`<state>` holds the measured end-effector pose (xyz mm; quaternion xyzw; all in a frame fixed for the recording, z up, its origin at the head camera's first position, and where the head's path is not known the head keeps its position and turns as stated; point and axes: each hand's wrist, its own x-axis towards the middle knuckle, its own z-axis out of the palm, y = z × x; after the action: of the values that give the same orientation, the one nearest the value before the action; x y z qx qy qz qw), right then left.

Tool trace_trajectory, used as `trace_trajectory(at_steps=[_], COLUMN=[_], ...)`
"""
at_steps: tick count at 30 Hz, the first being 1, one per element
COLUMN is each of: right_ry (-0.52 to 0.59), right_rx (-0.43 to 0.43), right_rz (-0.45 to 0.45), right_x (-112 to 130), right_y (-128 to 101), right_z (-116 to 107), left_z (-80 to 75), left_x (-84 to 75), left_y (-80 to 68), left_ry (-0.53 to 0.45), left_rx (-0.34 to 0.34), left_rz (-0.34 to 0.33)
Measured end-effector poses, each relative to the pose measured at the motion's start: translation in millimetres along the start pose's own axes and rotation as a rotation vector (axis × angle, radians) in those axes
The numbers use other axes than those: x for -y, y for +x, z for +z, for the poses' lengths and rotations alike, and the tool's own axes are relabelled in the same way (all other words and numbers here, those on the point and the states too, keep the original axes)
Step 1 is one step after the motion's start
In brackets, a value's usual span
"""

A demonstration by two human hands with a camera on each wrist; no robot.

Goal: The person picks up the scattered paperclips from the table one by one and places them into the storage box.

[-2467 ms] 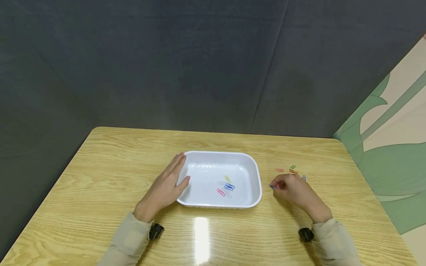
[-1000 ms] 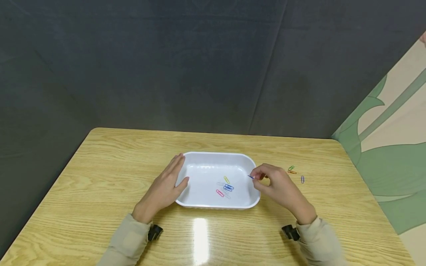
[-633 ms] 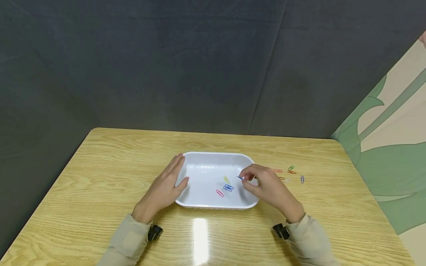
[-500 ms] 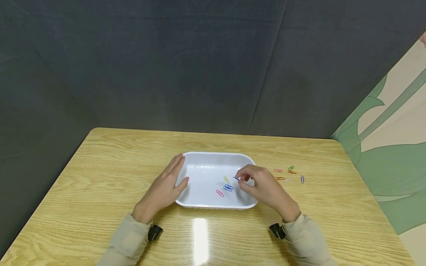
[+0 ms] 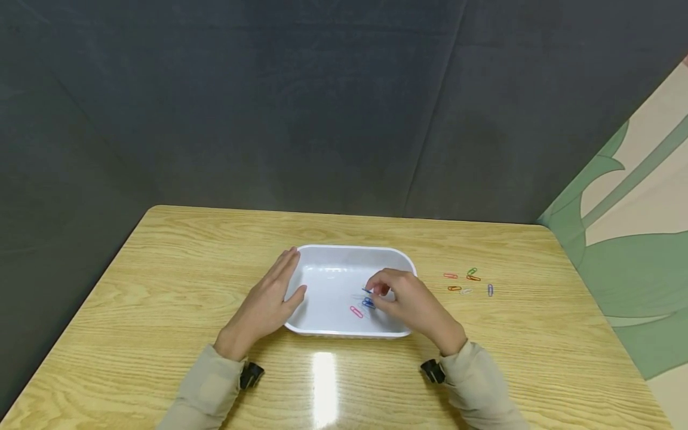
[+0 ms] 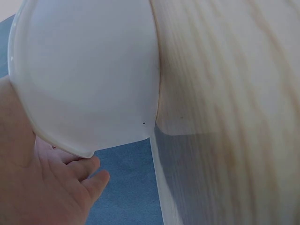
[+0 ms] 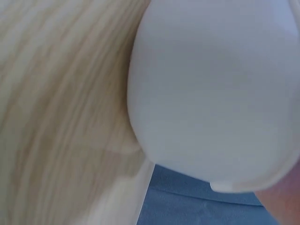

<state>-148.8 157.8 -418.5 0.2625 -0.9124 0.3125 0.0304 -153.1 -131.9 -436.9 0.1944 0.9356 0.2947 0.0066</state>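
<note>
Between the thumb and fingertips of my right hand [image 5: 411, 301], a blue paper clip [image 5: 366, 290] is pinched low inside the white tray [image 5: 325, 310]. Under those fingertips lie other blue paper clips [image 5: 368, 303], a pink paper clip [image 5: 356, 312] and some pale ones, partly covered by the hand. My left hand [image 5: 262, 304] rests along the tray's left side, fingers extended and thumb over the rim. In the left wrist view, that hand [image 6: 51, 187] lies against the tray's outer wall [image 6: 89, 70]. The right wrist view has the tray [image 7: 211, 93] hiding most of the right hand [image 7: 283, 197].
On the wooden table [image 5: 161, 286], right of the tray, lie a red paper clip [image 5: 450, 276], a green one, orange ones, a white one and a purple paper clip [image 5: 490, 290]. A dark curtain [image 5: 301, 119] hangs behind the table's far edge.
My right hand has carried the blue paper clip leftward from the table, over the tray's right rim and above the clips inside. The yellow clip is now covered. My left hand keeps its place.
</note>
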Motion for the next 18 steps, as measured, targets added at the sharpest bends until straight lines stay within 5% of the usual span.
trace_trajectory(at_steps=[18], right_ry=[-0.069], right_rx=[0.066], right_rz=[-0.042], right_x=[3.5], right_y=[10.9], right_z=[19.3], left_z=[1.3], left_x=[0.6], left_y=[0.7], left_ry=[0.007], left_rx=[-0.013], left_rz=[0.013])
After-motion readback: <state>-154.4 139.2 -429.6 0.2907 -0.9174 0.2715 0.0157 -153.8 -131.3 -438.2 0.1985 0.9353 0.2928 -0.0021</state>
